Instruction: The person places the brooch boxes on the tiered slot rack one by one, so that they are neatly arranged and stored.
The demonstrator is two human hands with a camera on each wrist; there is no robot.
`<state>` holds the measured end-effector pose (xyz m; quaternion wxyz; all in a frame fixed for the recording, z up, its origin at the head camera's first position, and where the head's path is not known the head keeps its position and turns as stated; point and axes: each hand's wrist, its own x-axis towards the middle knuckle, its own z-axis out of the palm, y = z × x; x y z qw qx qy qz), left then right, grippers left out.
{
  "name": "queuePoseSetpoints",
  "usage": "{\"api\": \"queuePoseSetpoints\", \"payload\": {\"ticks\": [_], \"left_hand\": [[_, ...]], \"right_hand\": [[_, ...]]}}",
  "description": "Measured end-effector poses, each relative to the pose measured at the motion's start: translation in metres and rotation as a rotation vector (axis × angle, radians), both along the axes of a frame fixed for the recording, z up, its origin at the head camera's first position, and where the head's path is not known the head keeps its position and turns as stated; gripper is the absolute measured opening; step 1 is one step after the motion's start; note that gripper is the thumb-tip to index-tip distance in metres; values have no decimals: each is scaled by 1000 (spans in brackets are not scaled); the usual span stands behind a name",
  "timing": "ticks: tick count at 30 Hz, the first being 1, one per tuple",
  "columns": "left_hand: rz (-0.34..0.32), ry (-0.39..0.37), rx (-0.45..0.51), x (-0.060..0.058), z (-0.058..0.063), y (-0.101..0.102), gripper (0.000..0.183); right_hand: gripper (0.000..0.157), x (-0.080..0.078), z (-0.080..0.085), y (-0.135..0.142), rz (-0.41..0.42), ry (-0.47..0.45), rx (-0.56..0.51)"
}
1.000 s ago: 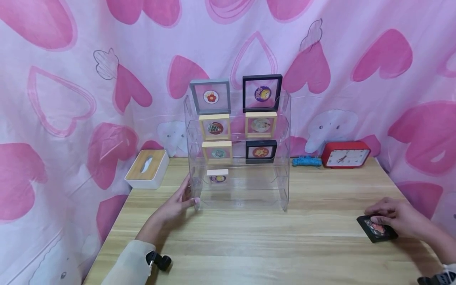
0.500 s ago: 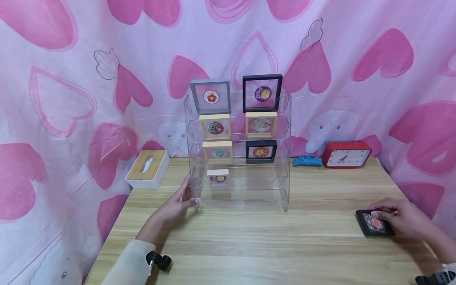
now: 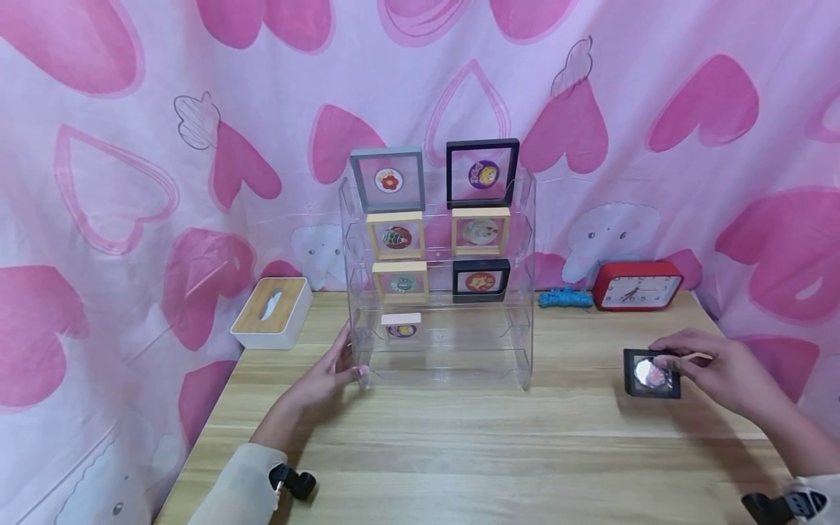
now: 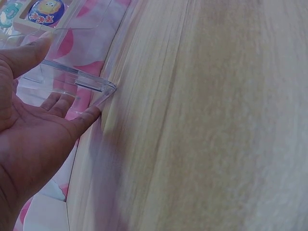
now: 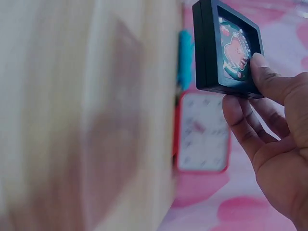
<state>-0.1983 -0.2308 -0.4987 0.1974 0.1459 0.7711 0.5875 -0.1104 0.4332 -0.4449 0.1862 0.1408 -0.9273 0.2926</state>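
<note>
My right hand (image 3: 718,375) pinches a small black display frame (image 3: 635,383) by one side, thumb on its clear face, above the table's right part. In the right wrist view the black frame (image 5: 206,53) shows a round pinkish design on dark green, fingertips behind it. My left hand (image 3: 324,375) holds the lower left side of a clear tiered stand (image 3: 459,339). Up close, its thumb (image 4: 29,55) and fingers lie either side of the clear panel. Several small frames stand on the tiers, among them a grey one (image 3: 387,152), a black one (image 3: 481,297) and a white one (image 3: 401,319).
A tissue box (image 3: 246,337) with a wooden lid sits left of the stand. To the right, at the back, are a blue bundle of cord (image 3: 566,297) and a red clock (image 3: 638,267). Behind the wooden table (image 3: 459,459) hangs a pink heart-patterned curtain (image 3: 394,80).
My right hand has raised the black frame off the table and carried it left and back, turning it more face-on to the head view. The left hand and the stand stay put.
</note>
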Motion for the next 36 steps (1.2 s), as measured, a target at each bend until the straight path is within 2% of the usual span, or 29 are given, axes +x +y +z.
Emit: {"api": "queuePoseSetpoints", "payload": {"ticks": [3,11,15,20,27,30,36], "left_hand": [[-5,7,0,1,0,0,106],[4,4,-8,0,0,-1,107],[9,-10,-2,0,-1,-1,108],[24,-43,11,1,0,0,106],[20,-29,-1,0,0,0,107],[21,-28,-2,0,-1,1,106],[31,-48,-4,0,-1,0,104]], "right_hand": [[37,-4,15,-20,40,20,-30],[51,-13,46,-74,162,144,-85],[55,-17,56,-101,208,149,-109],[50,-23,65,-132,219,98,-114],[43,-37,74,-173,241,35,-134],[44,-45,74,-189,261,44,-140],[45,-59,64,-218,285,98,-159]]}}
